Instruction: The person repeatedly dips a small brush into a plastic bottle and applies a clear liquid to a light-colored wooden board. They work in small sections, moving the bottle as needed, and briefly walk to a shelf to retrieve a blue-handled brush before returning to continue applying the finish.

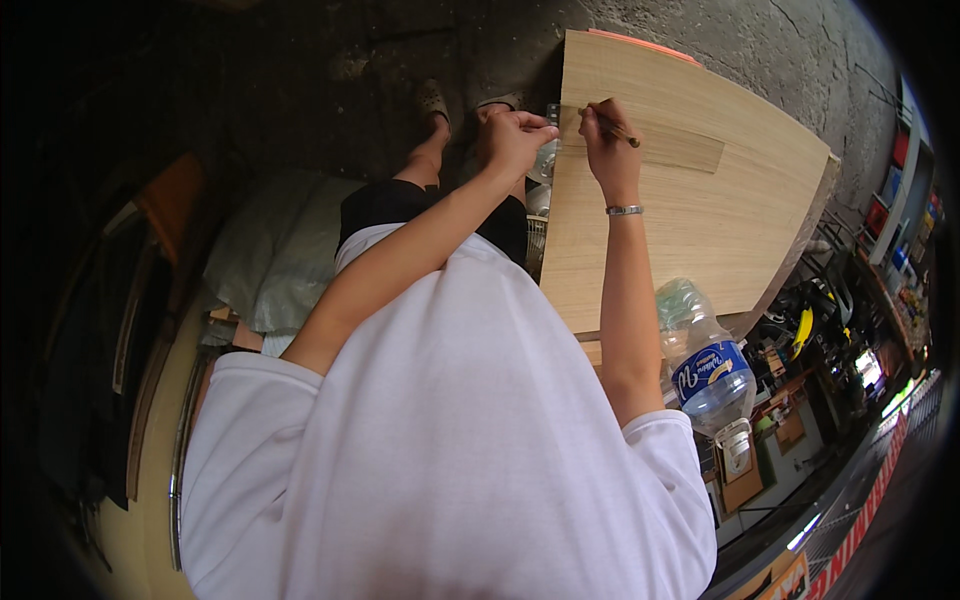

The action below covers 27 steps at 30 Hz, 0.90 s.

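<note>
My left hand (512, 143) reaches to the left edge of a light wood-grain board (660, 230). Its thumb and fingers pinch a small greyish strip with dark marks (553, 114) at that edge; most of the strip is hidden, and its kind is unclear. On the board, just right of that edge, my right hand (609, 155) is closed round a thin brown pencil-like stick (628, 138). The stick's end points left toward the strip. A narrow wood-grain strip (690, 149) lies flat on the board beside my right hand.
A large clear plastic bottle with a blue label (712, 370) is right of my right forearm, by the board's near side. Wrapped grey plastic sheeting (285, 250) sits at left. Cluttered shop goods (800, 330) are at right, and dark concrete floor (400, 50) lies beyond.
</note>
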Each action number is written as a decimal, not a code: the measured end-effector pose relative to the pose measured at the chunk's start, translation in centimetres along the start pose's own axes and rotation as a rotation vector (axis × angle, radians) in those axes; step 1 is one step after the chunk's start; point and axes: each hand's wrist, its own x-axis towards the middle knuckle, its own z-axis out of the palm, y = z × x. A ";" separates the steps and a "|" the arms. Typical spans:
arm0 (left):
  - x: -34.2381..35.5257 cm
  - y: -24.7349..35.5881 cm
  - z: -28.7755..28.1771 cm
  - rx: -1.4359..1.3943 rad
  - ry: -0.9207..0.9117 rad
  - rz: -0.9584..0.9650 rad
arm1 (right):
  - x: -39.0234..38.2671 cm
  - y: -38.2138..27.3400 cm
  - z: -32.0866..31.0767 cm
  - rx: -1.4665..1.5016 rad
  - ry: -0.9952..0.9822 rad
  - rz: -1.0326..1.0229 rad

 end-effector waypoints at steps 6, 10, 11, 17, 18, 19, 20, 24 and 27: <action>1.0 -1.7 0.0 -0.028 -0.006 0.106 | 0.5 -0.9 0.1 -0.107 -0.069 -0.086; 1.3 -1.4 -0.3 -0.002 -0.072 0.083 | 0.8 -1.1 0.2 -0.134 -0.099 -0.177; 1.3 -1.1 -0.3 -0.025 -0.080 0.079 | 0.5 -1.1 0.2 -0.132 -0.120 -0.143; 0.9 -0.2 -0.7 -0.159 -0.145 -0.018 | -5.5 -1.3 0.1 -0.133 -0.169 0.031; 0.9 -0.2 -0.7 -0.152 -0.154 -0.021 | -6.2 -1.2 -0.1 -0.060 -0.147 0.065; 1.0 -0.4 -0.8 -0.152 -0.157 -0.004 | -6.3 -0.9 -0.4 -0.010 -0.154 0.178; 1.0 -0.6 -1.0 -0.151 -0.161 0.001 | -6.0 -0.5 -0.8 0.118 -0.039 0.140; 1.0 -1.2 -2.6 -0.116 -0.177 -0.056 | -3.2 1.9 -2.0 0.469 0.173 0.187; 0.9 -0.9 -3.6 -0.170 -0.205 0.049 | -2.1 3.6 -1.6 0.513 0.161 0.195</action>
